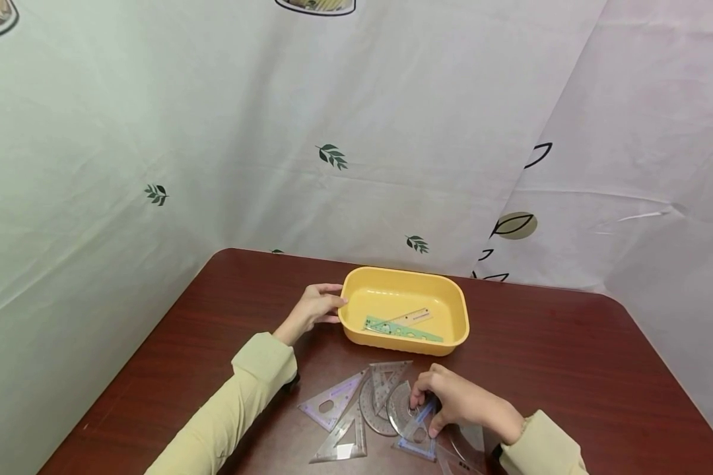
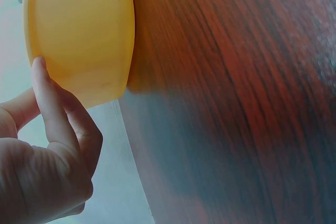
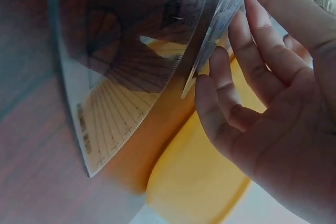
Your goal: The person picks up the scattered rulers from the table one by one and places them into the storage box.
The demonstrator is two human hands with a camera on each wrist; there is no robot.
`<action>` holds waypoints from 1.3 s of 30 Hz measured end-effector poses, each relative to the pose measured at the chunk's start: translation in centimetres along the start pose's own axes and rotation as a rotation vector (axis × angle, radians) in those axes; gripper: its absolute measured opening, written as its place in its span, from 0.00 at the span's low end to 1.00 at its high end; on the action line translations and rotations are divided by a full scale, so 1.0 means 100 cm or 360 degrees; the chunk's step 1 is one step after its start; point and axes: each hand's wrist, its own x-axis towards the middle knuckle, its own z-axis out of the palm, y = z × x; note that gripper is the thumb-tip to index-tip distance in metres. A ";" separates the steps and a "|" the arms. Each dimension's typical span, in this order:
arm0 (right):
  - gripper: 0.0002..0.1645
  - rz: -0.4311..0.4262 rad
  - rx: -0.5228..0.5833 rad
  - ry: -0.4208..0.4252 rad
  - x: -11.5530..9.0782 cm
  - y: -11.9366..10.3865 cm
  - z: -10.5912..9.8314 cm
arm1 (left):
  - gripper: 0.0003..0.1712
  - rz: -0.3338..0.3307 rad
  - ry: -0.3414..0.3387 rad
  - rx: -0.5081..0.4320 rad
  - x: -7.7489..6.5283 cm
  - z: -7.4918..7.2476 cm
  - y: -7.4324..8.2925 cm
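A yellow plastic basin (image 1: 404, 280) stands on the table, with a green ruler (image 1: 407, 330) and a clear ruler (image 1: 418, 315) inside. My left hand (image 1: 315, 307) holds its left rim, thumb at the edge and fingers outside; the left wrist view shows a fingertip against the basin wall (image 2: 79, 30). In front of the basin my right hand (image 1: 457, 402) pinches a clear protractor (image 1: 397, 410), seen nearly edge-on in the right wrist view. Under that hand lies a blue-marked set square (image 1: 417, 451). Another protractor (image 3: 123, 124) spreads beside the fingers.
Left of the right hand lie a purple-marked set square (image 1: 333, 401), a clear set square (image 1: 347, 435), a small clear set square (image 1: 386, 381) and a protractor (image 1: 371, 419), partly overlapping. The brown table (image 1: 570, 369) meets hanging white cloth (image 1: 392, 132) at its back and sides.
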 end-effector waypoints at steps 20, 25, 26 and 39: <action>0.16 -0.0314 0.0071 -0.0053 0.003 0.016 -0.003 | 0.26 0.0003 0.0006 -0.0019 0.000 0.000 0.000; 0.11 -0.0356 0.0189 -0.0092 0.001 0.020 -0.005 | 0.26 0.0010 0.0006 -0.0021 0.000 0.000 0.000; 0.10 -0.0367 0.0200 -0.0098 0.001 0.020 -0.006 | 0.26 0.0012 0.0007 -0.0023 0.000 0.000 0.000; 0.05 -0.0529 0.0279 -0.0215 -0.003 0.026 -0.017 | 0.26 0.0016 -0.0004 0.0009 0.000 0.001 0.000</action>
